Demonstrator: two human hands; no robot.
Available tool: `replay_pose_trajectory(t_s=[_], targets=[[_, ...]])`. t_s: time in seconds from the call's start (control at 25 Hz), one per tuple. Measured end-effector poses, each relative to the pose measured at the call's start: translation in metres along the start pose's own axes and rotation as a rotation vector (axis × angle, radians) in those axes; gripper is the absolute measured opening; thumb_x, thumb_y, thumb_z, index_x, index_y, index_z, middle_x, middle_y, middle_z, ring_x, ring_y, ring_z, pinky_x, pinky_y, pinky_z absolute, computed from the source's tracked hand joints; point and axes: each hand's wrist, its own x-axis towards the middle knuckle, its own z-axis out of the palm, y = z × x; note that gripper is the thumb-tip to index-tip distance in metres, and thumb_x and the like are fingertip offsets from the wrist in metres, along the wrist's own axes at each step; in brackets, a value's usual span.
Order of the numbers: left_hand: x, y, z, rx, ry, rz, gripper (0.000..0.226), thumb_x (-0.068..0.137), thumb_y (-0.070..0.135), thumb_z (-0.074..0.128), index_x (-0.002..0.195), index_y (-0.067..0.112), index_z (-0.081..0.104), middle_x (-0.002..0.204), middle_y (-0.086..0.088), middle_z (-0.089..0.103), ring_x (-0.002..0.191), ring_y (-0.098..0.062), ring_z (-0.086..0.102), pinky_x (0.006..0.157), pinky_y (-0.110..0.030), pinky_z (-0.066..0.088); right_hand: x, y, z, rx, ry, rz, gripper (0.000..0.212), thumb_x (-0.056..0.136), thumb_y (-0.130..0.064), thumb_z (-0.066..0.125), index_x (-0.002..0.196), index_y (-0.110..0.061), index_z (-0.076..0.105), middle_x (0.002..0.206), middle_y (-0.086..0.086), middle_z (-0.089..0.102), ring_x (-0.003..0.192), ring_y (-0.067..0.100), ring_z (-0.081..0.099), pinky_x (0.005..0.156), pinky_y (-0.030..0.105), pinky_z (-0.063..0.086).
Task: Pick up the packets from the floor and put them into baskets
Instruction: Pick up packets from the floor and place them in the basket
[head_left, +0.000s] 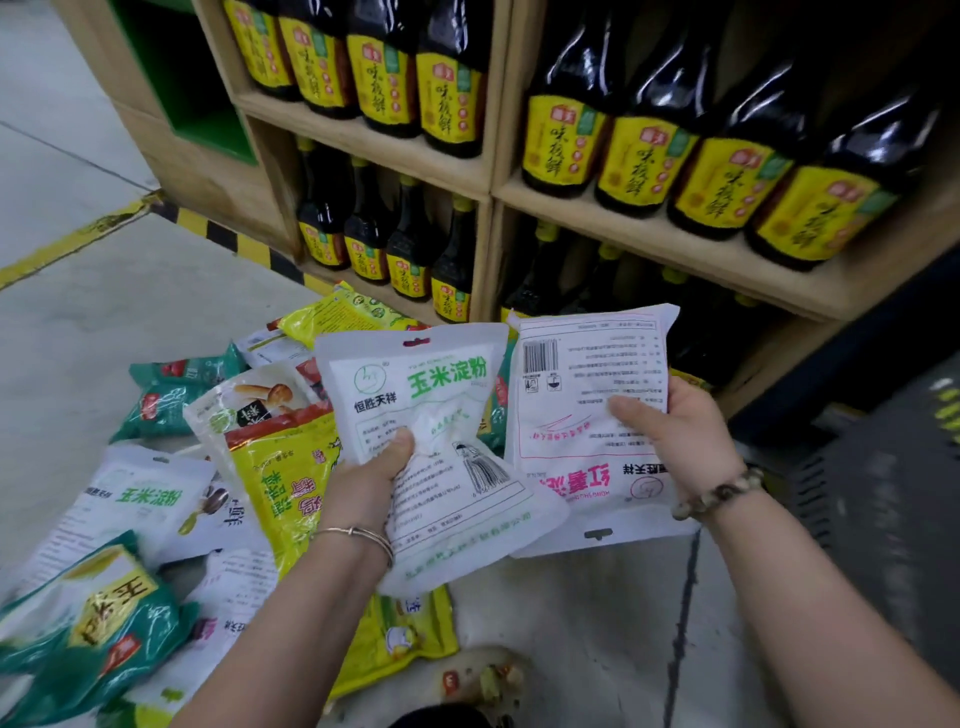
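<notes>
My left hand (371, 470) grips a white packet with green lettering (431, 415), held up above the floor. My right hand (675, 431) pinches a second white packet with red lettering (576, 415), turned upside down with its barcode side up. Both packets sit side by side in front of me. Below and to the left, several more packets lie scattered on the floor: a yellow packet (283, 473), a green packet (171, 389), a white packet (140, 499) and a green and gold packet (88, 623). No basket shows in view.
A wooden shelf unit (675, 249) stands close ahead, filled with dark bottles with yellow labels (452, 104). Yellow and black hazard tape (223, 234) runs along its base. Grey concrete floor (78, 338) stretches to the left. A dark grated surface (883, 493) lies at the right.
</notes>
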Motion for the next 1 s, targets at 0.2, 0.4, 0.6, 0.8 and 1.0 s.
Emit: replay_pose_trajectory(t_s=[0.2, 0.4, 0.6, 0.8, 1.0], targets=[[-0.039, 0.043, 0.029, 0.005, -0.114, 0.082, 0.004, 0.083, 0.016, 0.068, 0.083, 0.012, 0.067, 0.067, -0.004, 0.072, 0.058, -0.020, 0.069, 0.059, -0.037, 0.058, -0.034, -0.062, -0.017, -0.008, 0.162, -0.147, 0.016, 0.090, -0.014, 0.058, 0.082, -0.024, 0.066, 0.074, -0.009, 0.072, 0.067, 0.005, 0.068, 0.061, 0.022, 0.057], [-0.089, 0.083, 0.078, 0.096, -0.279, 0.192, 0.006, 0.084, 0.014, 0.067, 0.078, 0.011, 0.067, 0.061, -0.001, 0.071, 0.052, -0.016, 0.068, 0.044, -0.028, 0.054, -0.071, -0.103, -0.047, 0.042, 0.370, -0.254, 0.015, 0.091, -0.018, 0.057, 0.084, -0.025, 0.067, 0.091, -0.002, 0.072, 0.085, 0.017, 0.068, 0.074, 0.034, 0.055], [-0.147, 0.110, 0.135, 0.144, -0.500, 0.243, 0.006, 0.086, 0.015, 0.065, 0.082, 0.012, 0.068, 0.069, -0.004, 0.073, 0.059, -0.021, 0.070, 0.049, -0.034, 0.056, -0.117, -0.147, -0.095, 0.086, 0.557, -0.333, 0.015, 0.092, -0.021, 0.056, 0.086, -0.027, 0.068, 0.085, -0.011, 0.073, 0.081, 0.011, 0.070, 0.063, 0.026, 0.056], [-0.210, 0.096, 0.189, 0.182, -0.652, 0.198, 0.008, 0.088, 0.016, 0.063, 0.086, 0.010, 0.068, 0.074, -0.006, 0.073, 0.061, -0.022, 0.070, 0.054, -0.036, 0.058, -0.169, -0.187, -0.162, -0.019, 0.691, -0.399, 0.013, 0.091, -0.025, 0.057, 0.084, -0.028, 0.069, 0.084, -0.011, 0.073, 0.075, 0.012, 0.070, 0.060, 0.031, 0.058], [-0.269, 0.065, 0.243, 0.244, -0.775, 0.135, 0.007, 0.088, 0.016, 0.063, 0.086, 0.010, 0.067, 0.082, -0.009, 0.071, 0.073, -0.027, 0.068, 0.073, -0.042, 0.056, -0.222, -0.205, -0.240, -0.099, 0.800, -0.376, 0.014, 0.091, -0.024, 0.058, 0.084, -0.024, 0.070, 0.078, -0.007, 0.074, 0.068, 0.014, 0.071, 0.049, 0.022, 0.052]])
